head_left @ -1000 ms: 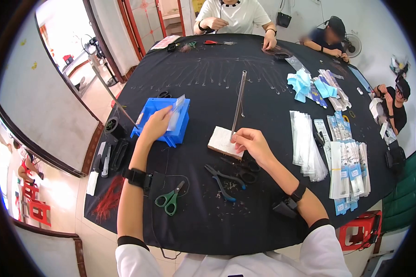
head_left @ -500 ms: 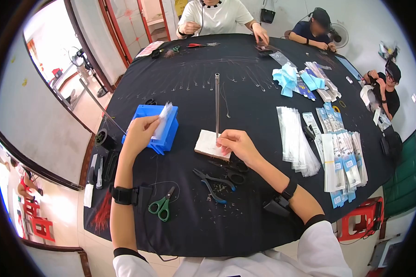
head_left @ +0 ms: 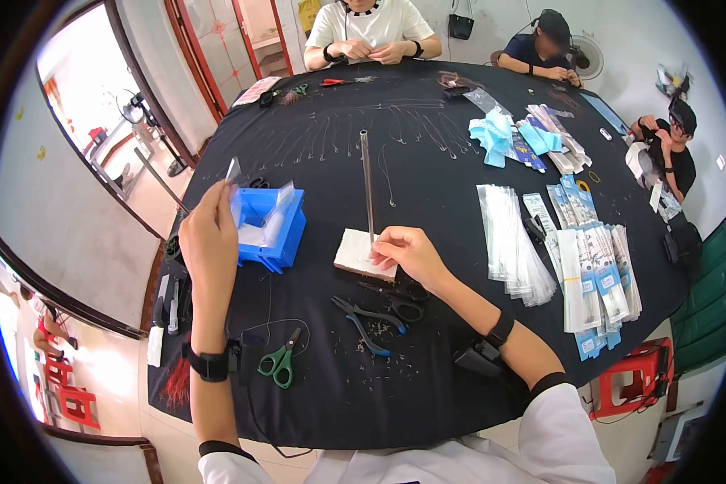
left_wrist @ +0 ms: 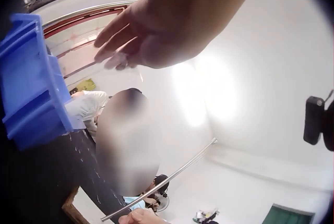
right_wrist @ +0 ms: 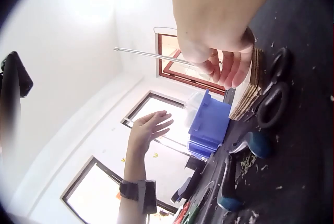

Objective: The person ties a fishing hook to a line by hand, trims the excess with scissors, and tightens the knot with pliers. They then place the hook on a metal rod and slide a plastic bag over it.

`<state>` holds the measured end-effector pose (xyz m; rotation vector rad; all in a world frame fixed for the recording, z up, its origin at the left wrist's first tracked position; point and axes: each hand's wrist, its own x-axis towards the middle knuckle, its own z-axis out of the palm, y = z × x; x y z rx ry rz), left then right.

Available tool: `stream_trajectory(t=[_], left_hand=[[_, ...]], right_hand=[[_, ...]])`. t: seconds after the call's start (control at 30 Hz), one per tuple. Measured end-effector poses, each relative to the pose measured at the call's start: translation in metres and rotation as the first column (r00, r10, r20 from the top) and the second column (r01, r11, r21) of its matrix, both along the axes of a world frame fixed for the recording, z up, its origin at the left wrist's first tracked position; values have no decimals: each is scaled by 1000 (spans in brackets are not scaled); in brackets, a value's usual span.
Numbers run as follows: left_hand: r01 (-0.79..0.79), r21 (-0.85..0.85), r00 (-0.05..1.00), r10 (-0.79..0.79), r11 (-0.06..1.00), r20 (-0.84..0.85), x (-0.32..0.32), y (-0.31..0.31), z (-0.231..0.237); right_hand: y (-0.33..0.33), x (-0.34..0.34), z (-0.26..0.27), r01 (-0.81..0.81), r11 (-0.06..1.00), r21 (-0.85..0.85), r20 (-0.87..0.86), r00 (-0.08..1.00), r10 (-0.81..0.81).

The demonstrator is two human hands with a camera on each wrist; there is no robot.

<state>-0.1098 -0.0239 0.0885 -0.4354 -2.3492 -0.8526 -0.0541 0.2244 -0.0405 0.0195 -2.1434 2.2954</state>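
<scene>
My left hand (head_left: 210, 230), raised left of the blue plastic box (head_left: 286, 242), pinches a thin clear plastic bag (head_left: 234, 172) between thumb and fingertips. More clear bags (head_left: 276, 216) stick up out of the box. A slim metal tube (head_left: 368, 177) stands nearly upright on a white block (head_left: 355, 252) with brown layered sides. Low on this tube, right above the block, my right hand (head_left: 411, 254) pinches it with the fingertips. The left wrist view also shows the tube (left_wrist: 162, 178) at a slant.
Blue-handled pliers (head_left: 367, 323), black scissors (head_left: 403, 300) and green scissors (head_left: 281, 363) lie nearest me. To the right are clear sleeves (head_left: 512, 242) and printed packets (head_left: 597, 282). Rigs with fine lines (head_left: 355, 133) spread across the black tablecloth. Other people sit around the far side.
My left hand has drawn back from the box, up and to the left, with the clear bag. The right hand stays at the foot of the tube. The head view has shifted slightly.
</scene>
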Motion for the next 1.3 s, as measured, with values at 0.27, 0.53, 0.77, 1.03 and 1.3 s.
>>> stream_trajectory(t=[0.27, 0.53, 0.77, 1.03, 1.3], left_hand=[[334, 608, 618, -655, 720, 435, 15, 44, 6], [210, 682, 640, -626, 701, 446, -9, 45, -36], [326, 611, 441, -687, 722, 577, 16, 41, -77], [334, 619, 340, -704, 711, 624, 39, 43, -93], [396, 701, 698, -690, 593, 189, 7, 58, -8]], right_hand=[[-1, 8, -4, -159, 974, -159, -149, 980, 135], [6, 7, -4, -332, 921, -202, -49, 943, 329], [-3, 11, -2, -224, 959, -174, -70, 974, 215], [-8, 14, 2, -233, 967, -101, -131, 967, 219], [-3, 5, -10, -259, 959, -117, -129, 961, 244]])
